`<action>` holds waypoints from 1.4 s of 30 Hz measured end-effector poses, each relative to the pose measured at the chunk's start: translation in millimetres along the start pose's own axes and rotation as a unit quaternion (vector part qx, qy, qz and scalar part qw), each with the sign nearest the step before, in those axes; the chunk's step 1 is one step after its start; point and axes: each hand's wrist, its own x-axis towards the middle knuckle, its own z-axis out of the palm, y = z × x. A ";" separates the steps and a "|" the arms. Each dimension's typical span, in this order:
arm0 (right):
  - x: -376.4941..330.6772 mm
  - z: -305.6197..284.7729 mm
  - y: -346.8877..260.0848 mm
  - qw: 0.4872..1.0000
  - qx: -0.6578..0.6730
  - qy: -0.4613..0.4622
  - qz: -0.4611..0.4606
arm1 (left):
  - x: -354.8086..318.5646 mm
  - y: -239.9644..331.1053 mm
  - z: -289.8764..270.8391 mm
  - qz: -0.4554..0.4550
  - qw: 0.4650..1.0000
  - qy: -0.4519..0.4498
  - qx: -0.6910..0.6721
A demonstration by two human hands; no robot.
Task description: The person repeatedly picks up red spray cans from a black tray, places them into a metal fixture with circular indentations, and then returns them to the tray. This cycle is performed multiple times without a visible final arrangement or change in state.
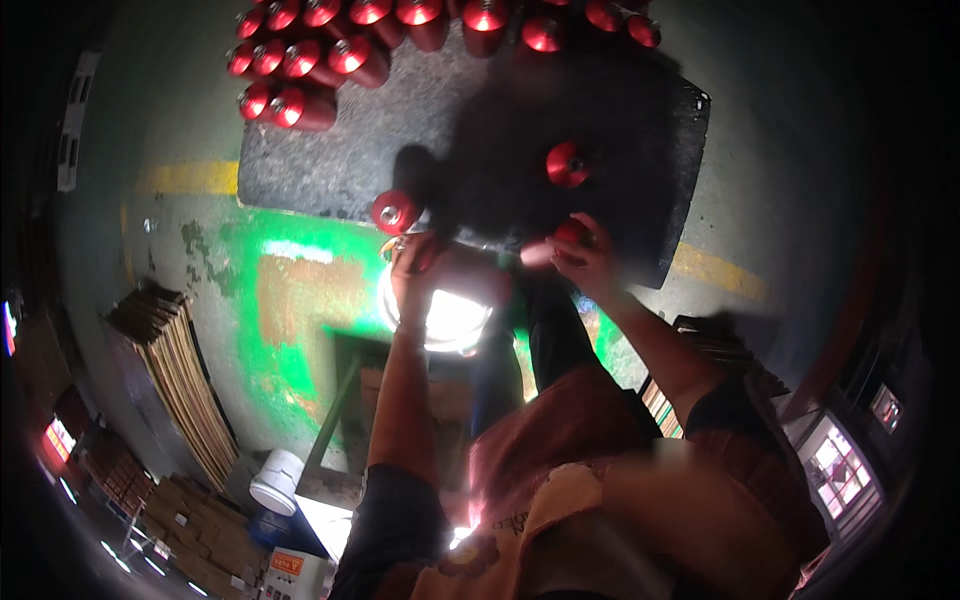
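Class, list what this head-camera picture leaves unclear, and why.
All in the head view:
Reddish cylinder beside the left hand: blurred, detail lost.
Red canister: the right hand covers part of its side.
Farthest canisters: cut off by the upper edge.
Bright white round thing: glare hides its surface.

Red domed bottle (pixel 393 211) upright at near edge of bench (pixel 330 160); darker red bottle (pixel 573 234), same edge; blurred reddish cylinder (pixel 475 276) before bench.
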 end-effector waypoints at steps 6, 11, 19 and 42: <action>9.9 8.7 56.3 0.990 -0.119 0.075 -0.021 | 72.0 -17.4 100.7 0.188 0.934 0.050 0.301; -5.7 -10.9 57.1 0.999 -0.016 0.038 -0.011 | 78.1 -15.6 110.2 0.196 0.925 -0.008 0.325; 150.9 -122.2 110.2 0.956 -0.264 0.124 -0.035 | 179.8 76.3 153.3 0.265 0.910 -0.088 0.307; 138.3 -210.9 66.2 0.890 0.328 0.158 0.273 | 153.9 125.5 13.0 -0.044 0.990 -0.108 -0.085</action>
